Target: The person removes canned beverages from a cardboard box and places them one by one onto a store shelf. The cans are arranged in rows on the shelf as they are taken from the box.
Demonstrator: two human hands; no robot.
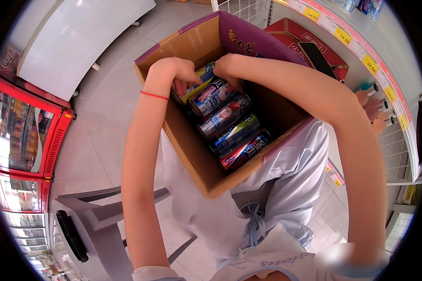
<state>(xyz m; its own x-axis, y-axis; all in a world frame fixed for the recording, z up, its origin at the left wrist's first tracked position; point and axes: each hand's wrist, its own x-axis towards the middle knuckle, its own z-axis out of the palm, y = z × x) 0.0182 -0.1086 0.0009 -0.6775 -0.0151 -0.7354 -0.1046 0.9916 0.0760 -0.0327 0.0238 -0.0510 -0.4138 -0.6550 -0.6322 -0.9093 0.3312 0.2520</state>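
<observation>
A cardboard box (188, 154) with purple outer sides sits open against my lap, with several drink cans lying in a row inside. At the row's far end, my left hand (184, 75) has its fingers on a yellow-and-blue can (207, 72). My right hand (228, 68) reaches in at that can's other end, above a white-and-pink can (214, 96); its fingertips are largely hidden. Nearer me lie a silver can (225, 116), a green-and-blue can (235, 133) and a red-and-black can (246, 149).
On my right, a store shelf (383, 75) with price tags curves past bottles (372, 93). A smartphone (316, 59) rests on a red carton (285, 31). Leftward are a grey plastic chair (95, 232), a red-framed drinks fridge (56, 140) and a white wheeled cabinet (81, 31).
</observation>
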